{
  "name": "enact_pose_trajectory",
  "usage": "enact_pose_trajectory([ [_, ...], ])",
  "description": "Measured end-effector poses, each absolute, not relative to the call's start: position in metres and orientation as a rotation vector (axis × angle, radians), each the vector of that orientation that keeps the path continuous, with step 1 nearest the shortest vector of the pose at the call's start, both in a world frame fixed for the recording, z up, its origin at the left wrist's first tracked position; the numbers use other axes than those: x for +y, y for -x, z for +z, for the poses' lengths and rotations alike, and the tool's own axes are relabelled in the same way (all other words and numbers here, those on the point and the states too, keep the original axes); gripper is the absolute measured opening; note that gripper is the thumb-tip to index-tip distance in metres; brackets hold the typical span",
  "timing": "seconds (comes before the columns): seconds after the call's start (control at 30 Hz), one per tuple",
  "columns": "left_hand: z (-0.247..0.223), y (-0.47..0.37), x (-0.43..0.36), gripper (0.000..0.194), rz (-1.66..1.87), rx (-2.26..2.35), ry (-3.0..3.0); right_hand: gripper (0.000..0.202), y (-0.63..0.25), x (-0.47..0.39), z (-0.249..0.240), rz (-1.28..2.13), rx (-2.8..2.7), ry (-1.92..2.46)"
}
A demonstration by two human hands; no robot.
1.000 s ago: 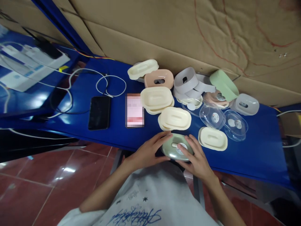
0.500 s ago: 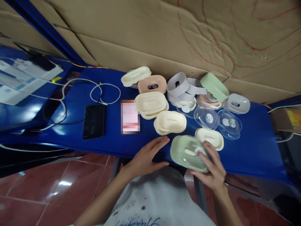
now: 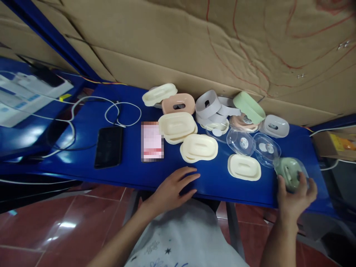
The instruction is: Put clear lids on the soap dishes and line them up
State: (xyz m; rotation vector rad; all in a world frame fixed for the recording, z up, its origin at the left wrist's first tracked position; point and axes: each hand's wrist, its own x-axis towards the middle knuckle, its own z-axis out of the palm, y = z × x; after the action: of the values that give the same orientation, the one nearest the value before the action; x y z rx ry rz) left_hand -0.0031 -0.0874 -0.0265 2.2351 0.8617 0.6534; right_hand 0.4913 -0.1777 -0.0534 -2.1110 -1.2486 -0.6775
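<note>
At the right end of the blue table, my right hand grips the near edge of a light green soap dish, which has a clear cover. My left hand rests near the front edge, its fingers spread and holding nothing. Beyond it lie stacked cream oval trays, and behind those a larger cream stack. A single cream tray lies between my hands, closer to the right one. Clear lids with round stickers overlap just behind it.
Along the cardboard wall stand a peach case, grey cases and an upright green case. Left of the trays are a pixelated pink card, a black phone and looped white cables. Beyond the right end is a cardboard box.
My right hand has carried the green soap dish from in front of me to the right end of the table. My left hand has barely moved and stays open.
</note>
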Motion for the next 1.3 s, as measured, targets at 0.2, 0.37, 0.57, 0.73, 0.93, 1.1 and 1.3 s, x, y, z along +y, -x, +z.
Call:
enact_pose_trajectory([
  [0.2,-0.025,-0.005,-0.089,0.041,0.807,0.948,-2.400,0.064,-0.431,-0.165,-0.037,-0.793,-1.398,1.940],
  [0.37,-0.020,-0.011,-0.085,0.040,0.821,1.131,-2.446,0.025,-0.342,-0.155,-0.026,-0.230,-1.936,1.712],
  [0.57,-0.020,-0.011,-0.090,0.043,0.701,0.888,-2.519,0.026,-0.269,-0.165,-0.017,0.170,-2.137,1.527],
  [0.73,-0.020,-0.004,-0.095,0.044,0.596,0.789,-2.552,0.040,-0.241,-0.153,-0.001,0.377,-2.268,1.291],
  [0.93,-0.019,0.017,-0.093,0.028,0.670,0.945,-2.540,0.066,-0.249,-0.092,0.006,0.138,-2.130,1.546],
  [1.1,-0.022,0.019,-0.092,0.029,0.728,0.974,-2.518,0.060,-0.254,-0.066,-0.005,0.230,-2.264,1.515],
  [1.3,-0.023,0.017,-0.090,0.031,0.729,0.983,-2.492,0.042,-0.265,-0.079,-0.009,0.316,-2.156,1.493],
])
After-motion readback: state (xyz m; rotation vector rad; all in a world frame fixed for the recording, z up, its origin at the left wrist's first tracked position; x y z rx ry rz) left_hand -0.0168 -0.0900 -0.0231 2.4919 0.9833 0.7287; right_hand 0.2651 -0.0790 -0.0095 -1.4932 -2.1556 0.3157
